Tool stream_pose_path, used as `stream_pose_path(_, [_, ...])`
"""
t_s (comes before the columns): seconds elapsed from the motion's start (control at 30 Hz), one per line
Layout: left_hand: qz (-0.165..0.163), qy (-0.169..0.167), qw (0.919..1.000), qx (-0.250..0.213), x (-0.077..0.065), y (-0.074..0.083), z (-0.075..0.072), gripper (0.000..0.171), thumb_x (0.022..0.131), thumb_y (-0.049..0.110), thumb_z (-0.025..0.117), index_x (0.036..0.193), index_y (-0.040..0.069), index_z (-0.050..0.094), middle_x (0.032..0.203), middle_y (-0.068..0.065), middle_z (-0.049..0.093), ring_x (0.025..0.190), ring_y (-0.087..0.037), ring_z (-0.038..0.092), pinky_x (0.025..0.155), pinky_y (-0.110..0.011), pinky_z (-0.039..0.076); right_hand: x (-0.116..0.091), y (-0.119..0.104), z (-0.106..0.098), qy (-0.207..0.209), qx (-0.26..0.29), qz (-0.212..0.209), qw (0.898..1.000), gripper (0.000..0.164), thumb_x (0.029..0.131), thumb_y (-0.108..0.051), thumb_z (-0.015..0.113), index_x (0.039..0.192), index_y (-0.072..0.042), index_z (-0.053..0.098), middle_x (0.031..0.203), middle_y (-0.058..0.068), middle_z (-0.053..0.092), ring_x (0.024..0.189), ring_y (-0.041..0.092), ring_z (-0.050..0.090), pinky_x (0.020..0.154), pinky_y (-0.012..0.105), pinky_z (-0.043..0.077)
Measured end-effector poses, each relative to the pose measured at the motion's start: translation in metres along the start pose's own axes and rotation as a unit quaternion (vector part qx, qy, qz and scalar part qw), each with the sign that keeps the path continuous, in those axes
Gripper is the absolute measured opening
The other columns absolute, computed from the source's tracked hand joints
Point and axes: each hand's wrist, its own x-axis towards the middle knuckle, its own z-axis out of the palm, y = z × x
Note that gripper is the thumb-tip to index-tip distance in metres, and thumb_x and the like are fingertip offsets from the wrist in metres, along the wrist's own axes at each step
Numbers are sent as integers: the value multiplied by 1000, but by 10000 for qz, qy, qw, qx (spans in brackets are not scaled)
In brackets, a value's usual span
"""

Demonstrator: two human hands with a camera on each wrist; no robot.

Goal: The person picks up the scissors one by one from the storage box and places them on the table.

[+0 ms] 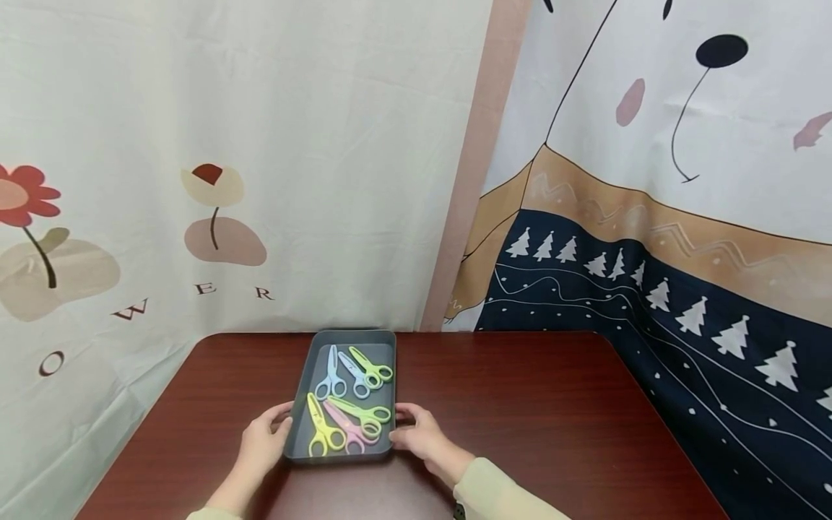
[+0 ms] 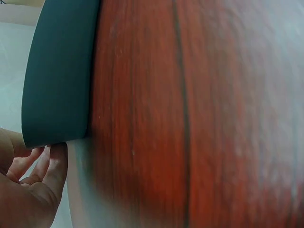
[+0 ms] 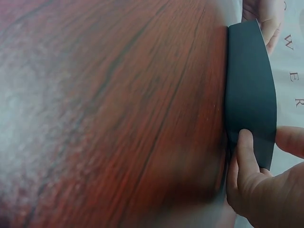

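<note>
A dark grey rectangular tray (image 1: 383,348) is at the table's left of centre, long side pointing away from me. Inside lie several small plastic scissors: two blue pairs (image 1: 332,379), a yellow-green pair (image 1: 369,367) at the upper right, a green pair (image 1: 364,415), a yellow pair (image 1: 318,419) and a pink pair (image 1: 347,426). My left hand (image 1: 261,439) holds the tray's left side near the front. On the opposite side my right hand (image 1: 421,437) grips it, thumb near the front right corner. The right wrist view shows that thumb (image 3: 246,145) against the tray's outer wall (image 3: 249,80).
The tray stands on a glossy reddish-brown wooden table (image 1: 520,419). Behind the table hangs a pale curtain (image 1: 338,180) with flower prints. To the right hangs a cloth (image 1: 585,289) with a bear and white trees.
</note>
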Motion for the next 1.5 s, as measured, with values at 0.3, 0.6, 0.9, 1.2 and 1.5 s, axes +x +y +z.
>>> stream_pose_path(0.3, [50, 55, 10000, -43, -1, 8, 9, 34, 94, 6, 50, 126, -3, 55, 114, -28, 62, 101, -40, 63, 75, -41, 56, -4, 0, -13, -53, 157, -54, 9998, 56, 74, 15, 60, 128, 13, 45, 115, 24, 54, 85, 19, 64, 70, 34, 58])
stream_pose_path(0.6, [-18, 41, 9999, -162, -2, 12, 16, 34, 93, 7, 51, 126, -1, 56, 114, -27, 62, 101, -39, 63, 77, -41, 56, -7, 0, -23, -131, 257, -67, 9996, 57, 74, 14, 59, 129, 13, 44, 114, 23, 55, 85, 20, 64, 72, 34, 58])
stream_pose_path(0.9, [138, 122, 9995, -255, -5, 19, 27, 32, 92, 6, 53, 123, -2, 58, 111, -27, 64, 98, -39, 65, 77, -42, 56, -13, -1, -36, -165, 107, -163, 9997, 56, 76, 13, 58, 130, 16, 41, 117, 27, 52, 85, 20, 64, 73, 37, 58])
stream_pose_path(1.2, [179, 170, 9990, -384, -8, 29, 40, 32, 92, 6, 54, 122, -2, 59, 110, -26, 65, 98, -38, 65, 78, -43, 56, -15, 0, -53, -197, 99, -97, 9997, 58, 77, 11, 58, 132, 15, 40, 120, 28, 51, 90, 22, 64, 77, 37, 58])
stream_pose_path(1.5, [143, 196, 9986, -460, -10, 36, 52, 31, 92, 6, 54, 122, 0, 59, 112, -24, 65, 99, -37, 65, 79, -43, 56, -17, -1, -68, -210, -29, -108, 9997, 58, 77, 9, 58, 132, 15, 40, 121, 28, 52, 89, 20, 64, 77, 36, 58])
